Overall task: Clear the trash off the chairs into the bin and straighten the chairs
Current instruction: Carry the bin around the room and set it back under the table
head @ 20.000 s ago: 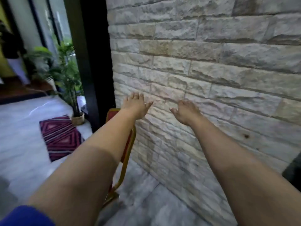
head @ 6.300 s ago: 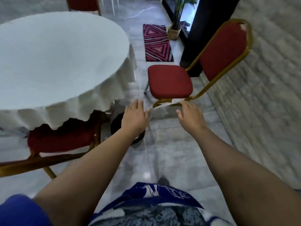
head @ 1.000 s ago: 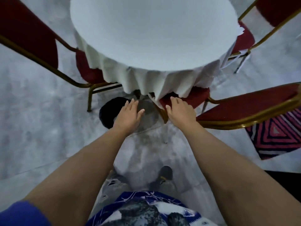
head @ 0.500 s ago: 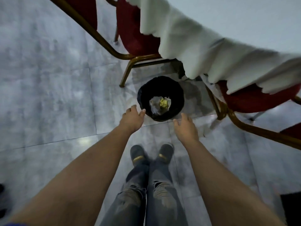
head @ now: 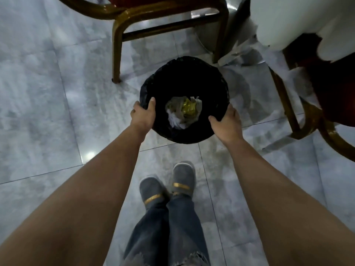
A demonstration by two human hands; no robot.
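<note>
A round black bin point(head: 192, 81) lined with a black bag stands on the grey tiled floor in front of my feet. Crumpled white and yellow trash point(head: 184, 111) lies at its bottom. My left hand point(head: 143, 115) grips the bin's left rim, thumb inside. My right hand point(head: 226, 121) holds the right rim. A gold-framed chair point(head: 117, 45) with a red seat stands just beyond the bin. A second red chair point(head: 330, 104) stands at the right, partly under the white tablecloth point(head: 299, 20).
Torn white paper point(head: 240, 52) lies on the floor behind the bin, next to the table's base. My two grey shoes point(head: 167, 187) stand close to the bin. Grey marble tiles stretch away to the left.
Half a second ago both hands hovered just short of the bin with fingers apart. Now they have reached forward and closed on its rim, one on each side.
</note>
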